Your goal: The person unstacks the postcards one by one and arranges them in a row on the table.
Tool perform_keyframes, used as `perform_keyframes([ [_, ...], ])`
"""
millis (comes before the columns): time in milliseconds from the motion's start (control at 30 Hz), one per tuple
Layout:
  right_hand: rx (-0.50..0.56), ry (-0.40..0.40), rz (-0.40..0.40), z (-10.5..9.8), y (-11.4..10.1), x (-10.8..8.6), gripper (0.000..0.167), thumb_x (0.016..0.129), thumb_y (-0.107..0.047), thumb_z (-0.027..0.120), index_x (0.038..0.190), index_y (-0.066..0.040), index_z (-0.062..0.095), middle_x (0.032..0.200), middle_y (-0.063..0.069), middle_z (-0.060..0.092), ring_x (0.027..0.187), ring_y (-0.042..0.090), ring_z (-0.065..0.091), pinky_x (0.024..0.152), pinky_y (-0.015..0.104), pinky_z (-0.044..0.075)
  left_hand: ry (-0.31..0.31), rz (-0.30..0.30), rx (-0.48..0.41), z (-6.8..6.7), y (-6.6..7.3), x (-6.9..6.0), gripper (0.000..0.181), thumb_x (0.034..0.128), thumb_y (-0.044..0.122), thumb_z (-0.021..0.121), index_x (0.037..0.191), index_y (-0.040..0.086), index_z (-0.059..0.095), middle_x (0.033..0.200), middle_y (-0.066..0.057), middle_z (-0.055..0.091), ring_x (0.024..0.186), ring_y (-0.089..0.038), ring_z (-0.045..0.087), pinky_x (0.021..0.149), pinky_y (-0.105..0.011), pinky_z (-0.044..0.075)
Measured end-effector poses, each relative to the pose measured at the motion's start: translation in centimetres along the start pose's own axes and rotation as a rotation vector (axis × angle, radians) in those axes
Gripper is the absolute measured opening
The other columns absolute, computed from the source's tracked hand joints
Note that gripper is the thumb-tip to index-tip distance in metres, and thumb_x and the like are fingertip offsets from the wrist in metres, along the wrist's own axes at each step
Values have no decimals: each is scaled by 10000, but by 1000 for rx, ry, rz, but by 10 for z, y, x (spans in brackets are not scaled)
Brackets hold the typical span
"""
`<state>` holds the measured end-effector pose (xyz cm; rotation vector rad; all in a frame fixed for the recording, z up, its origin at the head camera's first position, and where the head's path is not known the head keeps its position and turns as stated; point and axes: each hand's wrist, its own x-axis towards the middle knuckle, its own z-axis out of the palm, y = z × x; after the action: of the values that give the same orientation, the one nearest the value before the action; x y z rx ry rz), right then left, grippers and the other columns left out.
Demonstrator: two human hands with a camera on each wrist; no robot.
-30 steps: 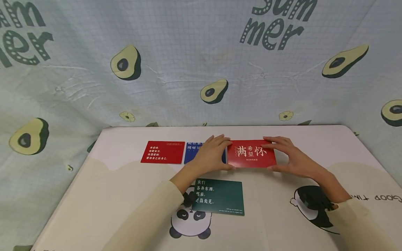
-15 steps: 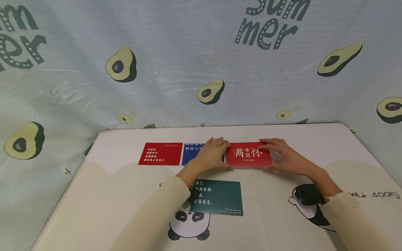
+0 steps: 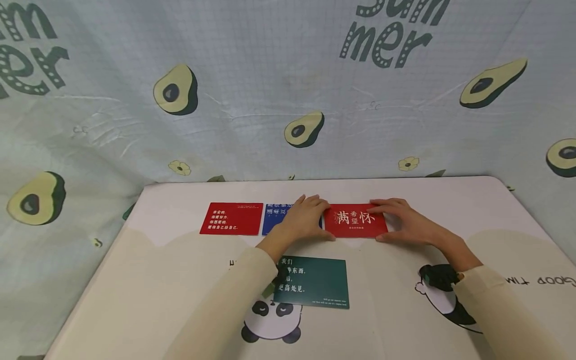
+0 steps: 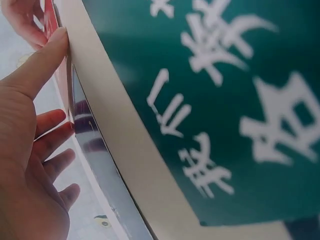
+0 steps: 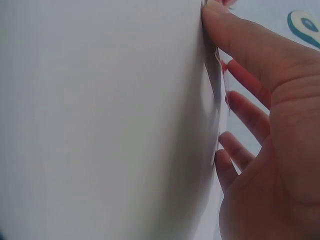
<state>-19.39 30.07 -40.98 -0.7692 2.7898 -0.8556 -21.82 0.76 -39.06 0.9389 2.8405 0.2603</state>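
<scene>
Apparently, squaring up the right red card (image 3: 354,222)

Thumb and fingers, spread apart, of left hand (image 3: 306,219) and right hand (image 3: 403,221) hold its near and far edges. Just left sits the blue card (image 3: 273,219), partly hidden, then the left red card (image 3: 231,219); the green card (image 3: 317,284) lies nearer. Next calls, I'd guess, for a clean release.

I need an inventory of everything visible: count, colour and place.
First red card: one, red, row's left end
Blue card: one, blue, row's middle, partly covered
Second red card: one, red, row's right end
Green card: one, dark green, nearest person
Table: one, pale, under the cards
Backdrop: one, grey, behind table
Sleeves: two, cream, foreground
Wrist items: two, dark, by cuffs
Left hand: one, bare, second red card's left side
Right hand: one, bare, that card's right side
</scene>
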Motion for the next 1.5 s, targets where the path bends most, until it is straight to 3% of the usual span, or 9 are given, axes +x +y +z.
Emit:
perform_keyframes([
  [467, 7, -27, 19, -2, 4, 3, 682, 751, -337, 810, 1359, -189, 540, 1484, 77, 352, 1338, 347, 177, 935, 607, 411, 10, -1, -12, 1, -3, 1, 812, 766, 574, 707, 1407, 136, 470, 1456, -26, 438, 1406, -213, 261, 1155, -439, 123],
  [1500, 3, -31, 35, 0, 9, 3, 782, 730, -400, 812, 1411, -209, 479, 1504, 64, 315, 1358, 341, 145, 941, 622, 402, 5, -13, -11, 1, -2, -1, 821, 763, 561, 706, 1429, 158, 442, 1466, -8, 425, 1409, -200, 252, 1152, -446, 133],
])
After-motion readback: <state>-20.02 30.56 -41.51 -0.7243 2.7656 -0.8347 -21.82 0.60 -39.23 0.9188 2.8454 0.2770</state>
